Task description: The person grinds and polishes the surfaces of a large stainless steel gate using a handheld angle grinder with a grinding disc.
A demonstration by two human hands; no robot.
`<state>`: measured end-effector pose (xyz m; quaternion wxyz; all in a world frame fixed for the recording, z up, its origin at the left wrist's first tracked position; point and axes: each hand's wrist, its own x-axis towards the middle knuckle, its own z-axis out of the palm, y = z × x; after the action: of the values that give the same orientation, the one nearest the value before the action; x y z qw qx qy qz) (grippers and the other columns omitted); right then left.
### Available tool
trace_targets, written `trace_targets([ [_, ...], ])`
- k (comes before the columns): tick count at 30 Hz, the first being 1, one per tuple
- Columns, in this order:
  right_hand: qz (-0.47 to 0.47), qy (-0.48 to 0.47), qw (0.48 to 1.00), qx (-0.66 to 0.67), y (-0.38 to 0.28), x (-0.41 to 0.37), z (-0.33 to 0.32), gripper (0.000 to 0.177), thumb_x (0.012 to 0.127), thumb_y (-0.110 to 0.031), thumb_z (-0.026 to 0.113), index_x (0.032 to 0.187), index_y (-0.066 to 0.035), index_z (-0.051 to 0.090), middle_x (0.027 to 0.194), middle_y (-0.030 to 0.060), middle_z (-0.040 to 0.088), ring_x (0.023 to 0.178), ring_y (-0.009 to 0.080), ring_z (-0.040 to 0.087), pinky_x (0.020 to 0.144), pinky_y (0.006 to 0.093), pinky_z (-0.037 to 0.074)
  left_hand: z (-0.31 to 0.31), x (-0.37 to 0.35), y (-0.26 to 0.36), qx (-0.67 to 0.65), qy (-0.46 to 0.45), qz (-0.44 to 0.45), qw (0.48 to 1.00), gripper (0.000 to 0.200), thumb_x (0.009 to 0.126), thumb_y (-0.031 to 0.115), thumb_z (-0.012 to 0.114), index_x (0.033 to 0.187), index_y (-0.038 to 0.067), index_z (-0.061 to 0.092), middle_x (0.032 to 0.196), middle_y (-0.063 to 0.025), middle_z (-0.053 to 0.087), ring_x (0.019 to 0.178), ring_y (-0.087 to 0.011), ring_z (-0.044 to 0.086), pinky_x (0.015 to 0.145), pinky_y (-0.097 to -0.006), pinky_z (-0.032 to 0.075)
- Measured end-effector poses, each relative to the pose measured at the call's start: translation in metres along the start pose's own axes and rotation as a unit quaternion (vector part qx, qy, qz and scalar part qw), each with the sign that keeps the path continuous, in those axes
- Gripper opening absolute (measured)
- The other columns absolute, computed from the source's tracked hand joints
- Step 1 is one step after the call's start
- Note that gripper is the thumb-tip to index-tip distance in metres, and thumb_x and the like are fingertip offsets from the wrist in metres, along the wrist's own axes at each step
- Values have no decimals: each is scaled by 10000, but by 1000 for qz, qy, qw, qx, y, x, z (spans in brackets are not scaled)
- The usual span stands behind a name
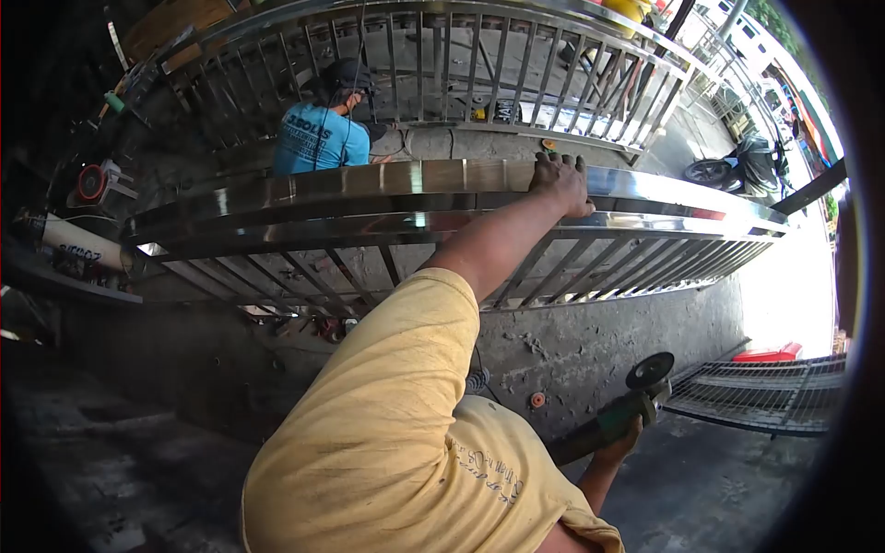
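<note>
My left hand (562,182) reaches across to a long stainless steel railing (645,186), its fingers hooked over the far edge of the shiny top rail. Low on the right, my right hand (619,444) grips the body of a green angle grinder (610,422). The grinder's dark round disc (649,370) points up and away from me, apart from the railing. Slanted metal bars run below the top rail. Part of the right forearm is hidden behind my yellow shirt (387,387).
A person in a blue shirt (318,136) crouches beyond the railing, before another barred railing (419,69). A metal grating (756,392) and red object (770,353) lie at right. A motorcycle (737,169) stands far right. An orange disc (537,400) lies on the floor.
</note>
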<state>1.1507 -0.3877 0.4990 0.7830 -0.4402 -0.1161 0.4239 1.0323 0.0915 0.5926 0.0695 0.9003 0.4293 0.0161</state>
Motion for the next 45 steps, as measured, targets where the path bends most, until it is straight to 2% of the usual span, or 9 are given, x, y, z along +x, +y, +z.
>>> trace_targets([
  [3,6,53,999,-2,8,14,-3,577,939,-423,639,1360,-44,530,1109,127,654,976,255,664,862,410,555,20,18,-2,-74,-54,15,996,959,796,725,629,1492,87,459,1518,-197,481,1433,-385,405,1153,-624,286],
  [6,-25,0,999,-28,-4,33,36,568,922,-386,670,1338,-29,522,1055,129,643,919,256,671,817,408,572,14,17,3,-30,-21,7,999,1130,797,753,614,1603,58,233,1553,-196,445,1462,-362,378,1155,-614,285],
  [7,-38,-3,998,-54,-8,32,45,567,913,-367,688,1332,-24,519,1042,133,639,899,261,673,802,410,579,-6,4,5,-35,-57,-6,998,1073,830,703,626,1593,44,261,1579,-169,403,1440,-335,398,1165,-551,298],
  [13,-51,44,998,16,-33,19,73,576,847,-271,778,1288,-7,517,1024,163,655,887,301,692,720,517,631,-8,10,8,9,-62,-12,998,1048,856,696,597,1598,47,243,1577,-182,391,1425,-351,410,1157,-538,310],
  [22,-14,104,993,49,-37,81,14,598,837,-327,786,1290,-27,536,1016,150,663,876,291,699,781,434,601,14,40,59,-3,-88,3,996,1147,831,798,548,1606,31,192,1561,-254,388,1444,-410,377,1169,-576,290],
  [25,-38,6,998,40,-51,143,4,612,826,-336,790,1292,-32,533,1026,142,665,877,294,700,801,450,598,7,74,95,20,-77,6,997,1162,827,817,528,1616,42,172,1572,-261,371,1464,-417,346,1189,-578,254],
  [33,36,-44,996,61,-127,281,-90,656,785,-327,835,1282,-27,530,997,142,659,881,304,705,800,463,605,41,176,195,-98,-88,23,991,1169,834,920,250,1628,70,135,1609,-275,302,1495,-441,287,1211,-584,186],
  [39,39,-93,992,82,-175,349,-138,645,806,-361,809,1283,-30,530,1036,142,655,927,296,694,832,454,594,44,231,278,-78,-170,-15,982,1138,861,892,259,1632,70,97,1668,-254,144,1537,-427,176,1214,-619,122],
  [45,2,-175,984,31,-201,411,-139,630,846,-403,763,1299,-30,533,1094,133,649,994,274,671,875,444,570,63,236,340,10,-73,16,997,1088,892,799,398,1624,41,129,1661,-261,166,1529,-452,172,1222,-608,85],
])
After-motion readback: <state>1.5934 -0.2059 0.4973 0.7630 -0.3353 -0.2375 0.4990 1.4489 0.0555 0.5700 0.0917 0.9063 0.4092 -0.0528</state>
